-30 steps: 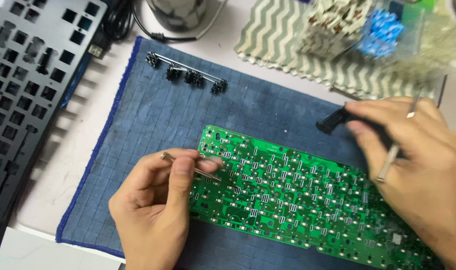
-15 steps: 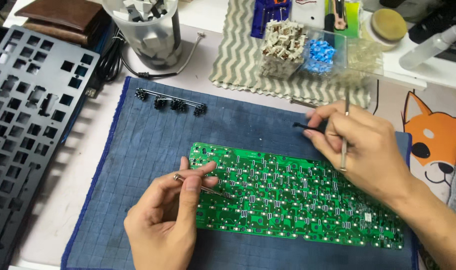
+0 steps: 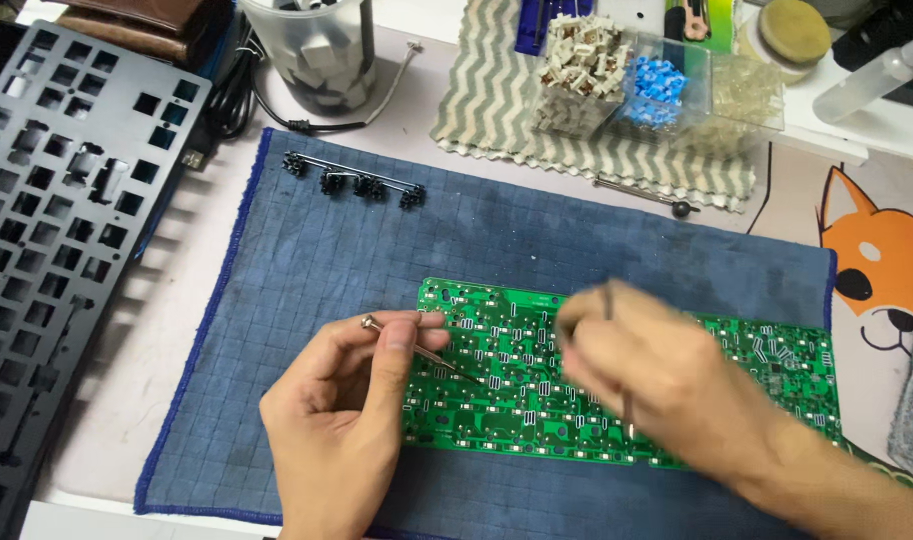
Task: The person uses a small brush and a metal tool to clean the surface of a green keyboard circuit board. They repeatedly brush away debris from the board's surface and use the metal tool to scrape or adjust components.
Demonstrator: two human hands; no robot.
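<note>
My left hand [image 3: 347,420] has its fingers [image 3: 402,345] pinched together on a thin metal wire [image 3: 417,350], gripped near the bent end so the free end slants down toward 4 o'clock and touches the green circuit board [image 3: 767,370], which I judge steadies the tip over the small parts there. My right hand [image 3: 667,385] is blurred over the middle of the board; its fingers are closed around a slim metal tool [image 3: 625,420] whose shaft runs down toward 6 o'clock, and I cannot tell whether they also pinch something small. The one board lies flat, solder side up, long edge running from 9 to 3 o'clock, on a blue quilted cloth [image 3: 297,280] that likely cushions it and catches loose parts. At 11 o'clock on the cloth lies one metal bar carrying four small black clips [image 3: 355,180]. Off the cloth at 9 o'clock, one dark plate full of square holes [image 3: 57,200] rests on the counter [image 3: 167,330]. At 12 o'clock stands one clear cup of grey keycaps [image 3: 317,50]. At 1 o'clock a striped cloth [image 3: 487,100] carries clear boxes, one of pale switches [image 3: 577,75], one of blue parts [image 3: 652,90], and one of clear parts [image 3: 742,95]. A thin metal rod with a black knob [image 3: 642,193] lies at that cloth's near edge.
</note>
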